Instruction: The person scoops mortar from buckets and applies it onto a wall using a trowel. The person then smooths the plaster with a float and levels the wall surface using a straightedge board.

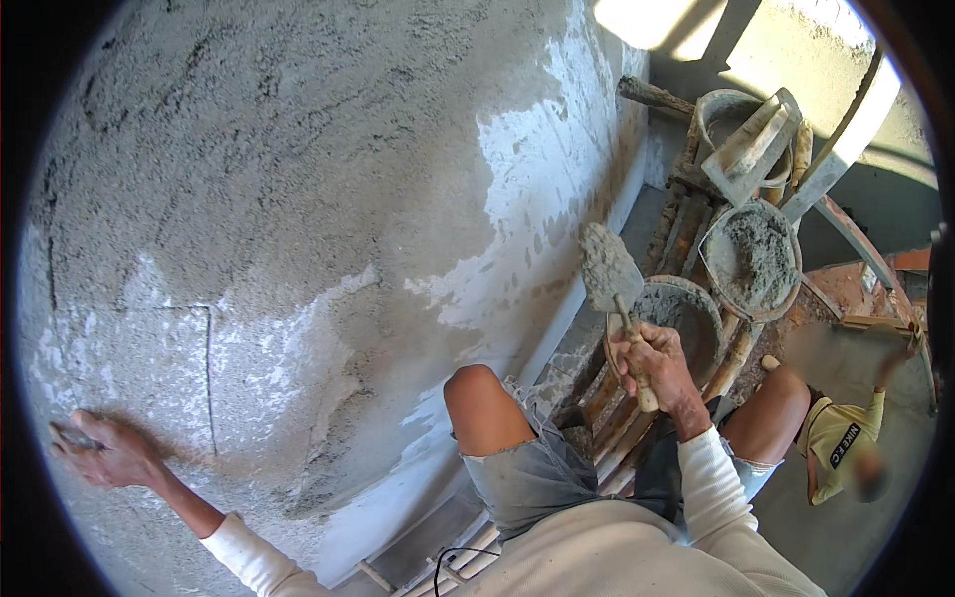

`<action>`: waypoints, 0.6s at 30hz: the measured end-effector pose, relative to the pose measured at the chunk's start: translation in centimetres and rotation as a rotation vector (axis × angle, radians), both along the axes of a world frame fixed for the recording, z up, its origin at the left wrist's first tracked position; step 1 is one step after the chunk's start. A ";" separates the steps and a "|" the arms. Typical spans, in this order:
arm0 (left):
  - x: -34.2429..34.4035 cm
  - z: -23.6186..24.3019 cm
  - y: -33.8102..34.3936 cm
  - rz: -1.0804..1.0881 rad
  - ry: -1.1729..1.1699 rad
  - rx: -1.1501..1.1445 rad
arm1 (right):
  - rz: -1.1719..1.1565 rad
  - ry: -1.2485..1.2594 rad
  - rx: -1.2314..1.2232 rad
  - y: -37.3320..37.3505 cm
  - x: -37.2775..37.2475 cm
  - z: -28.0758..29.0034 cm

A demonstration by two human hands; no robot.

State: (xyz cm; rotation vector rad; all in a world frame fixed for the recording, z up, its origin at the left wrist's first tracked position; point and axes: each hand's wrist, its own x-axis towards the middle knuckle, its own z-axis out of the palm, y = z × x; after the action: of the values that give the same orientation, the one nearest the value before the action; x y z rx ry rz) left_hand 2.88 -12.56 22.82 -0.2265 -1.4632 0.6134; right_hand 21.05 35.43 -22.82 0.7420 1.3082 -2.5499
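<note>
My left hand (109, 448) rests at the lower left on a grey plastered wall (259, 159) with whitish patches and a thin scored line, its fingers apart. My right hand (652, 363) grips the wooden handle of a trowel (607, 261) whose blade carries wet grey mortar. The trowel is held over the rim of a bucket (701, 303). Beside it sits a second bucket (751, 261) of mortar.
A third bucket (718, 107) with a flat float (756, 149) across it stands at the upper right. Wooden poles (741, 343) lie under the buckets, around my bent knees. A co-worker in a yellow shirt (831, 428) is below at the right.
</note>
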 end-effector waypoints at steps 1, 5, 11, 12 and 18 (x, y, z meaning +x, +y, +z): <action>0.3 -0.4 0.8 0.040 0.000 0.029 | -0.013 0.053 -0.068 -0.6 -1.4 2.1; 2.3 5.3 0.3 0.019 -0.088 0.029 | -0.082 0.209 -0.399 -3.1 -5.6 10.2; 2.6 24.6 2.7 -0.109 -0.145 -0.161 | -0.287 0.199 -0.414 -0.2 -4.8 20.4; 2.5 27.0 2.8 -0.124 -0.157 -0.175 | -0.329 0.195 -0.353 1.1 -3.9 22.4; 0.4 32.2 2.1 0.038 -0.318 -0.252 | -0.810 -0.053 0.266 1.9 -0.2 31.6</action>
State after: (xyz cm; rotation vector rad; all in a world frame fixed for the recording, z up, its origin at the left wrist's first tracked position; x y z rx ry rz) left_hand 3.31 -10.42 55.07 -0.5120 -1.6960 0.8210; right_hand 20.81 37.34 8.78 1.6693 1.5812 -2.8987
